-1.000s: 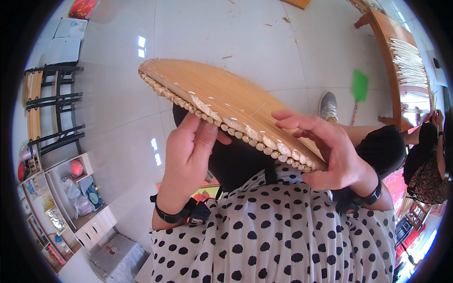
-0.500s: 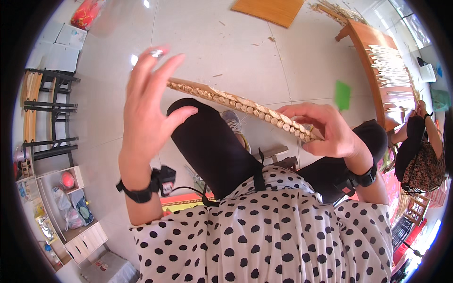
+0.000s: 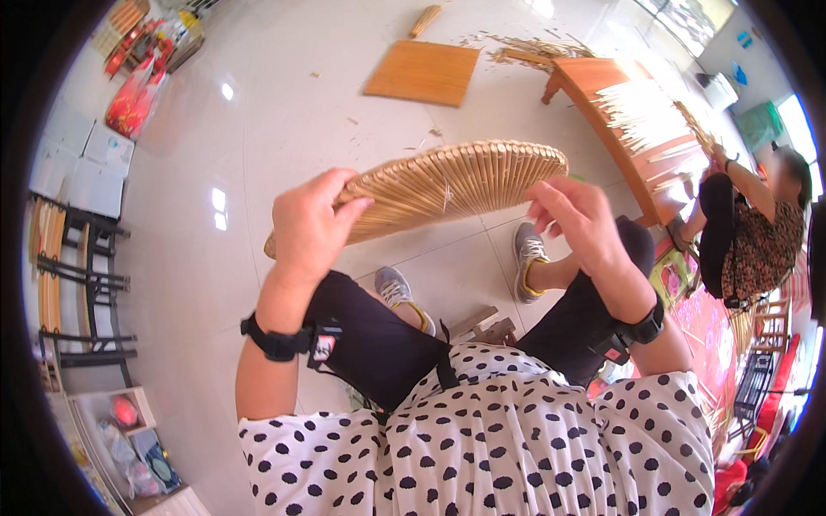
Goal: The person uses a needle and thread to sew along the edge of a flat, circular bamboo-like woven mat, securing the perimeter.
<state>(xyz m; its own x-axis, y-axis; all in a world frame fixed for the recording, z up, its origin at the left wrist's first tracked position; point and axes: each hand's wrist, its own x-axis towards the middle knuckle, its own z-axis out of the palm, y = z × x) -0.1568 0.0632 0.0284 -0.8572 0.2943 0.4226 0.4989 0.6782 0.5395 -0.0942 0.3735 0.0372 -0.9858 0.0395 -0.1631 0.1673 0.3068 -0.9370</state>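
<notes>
A round mat of straw stalks (image 3: 447, 191), tan and spreading out like spokes, is held up tilted in front of my knees. Its cut stalk ends line the far rim, and a small pale tuft shows near the middle. My left hand (image 3: 311, 219) grips the mat's left side, thumb on the near face and fingers over the rim. At the right end, the curled fingers of my right hand (image 3: 578, 215) meet the rim; part of their hold is hidden. Black bands with small devices circle both my wrists.
A wooden board (image 3: 422, 73) lies on the tiled floor ahead, with straw scraps around it. To the right stands a low wooden table (image 3: 594, 103) bearing pale stalks. Another person (image 3: 757, 232) sits beside it, holding stalks. Folded black-framed furniture (image 3: 82, 284) stands at the left.
The mat has turned from edge-on to show its ribbed face. My left hand, spread open before, has closed on its left side. The view has shifted, showing more floor ahead.
</notes>
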